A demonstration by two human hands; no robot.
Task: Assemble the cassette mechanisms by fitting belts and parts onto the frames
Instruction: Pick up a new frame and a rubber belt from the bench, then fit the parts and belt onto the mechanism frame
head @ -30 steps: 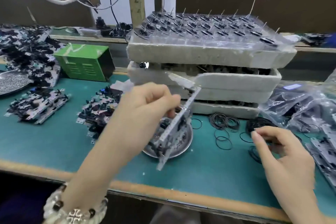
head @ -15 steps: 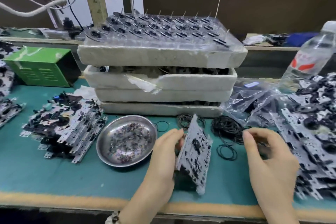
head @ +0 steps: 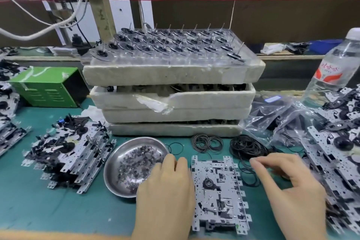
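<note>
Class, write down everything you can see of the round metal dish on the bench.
The dish is round, shallow and shiny, seemingly steel, with a raised rim. It sits upright on the green mat, between a stack of frames and the single frame lying flat. Inside lie scattered small dark ring-like parts. The left hand covers its near right edge; contact cannot be confirmed.

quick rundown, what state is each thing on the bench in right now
frame, lying flat on the mat
left hand, resting flat beside frame
right hand, fingers curled over loose belts, grip unclear
steel dish, holds small washers
water bottle, upright, capped
</note>
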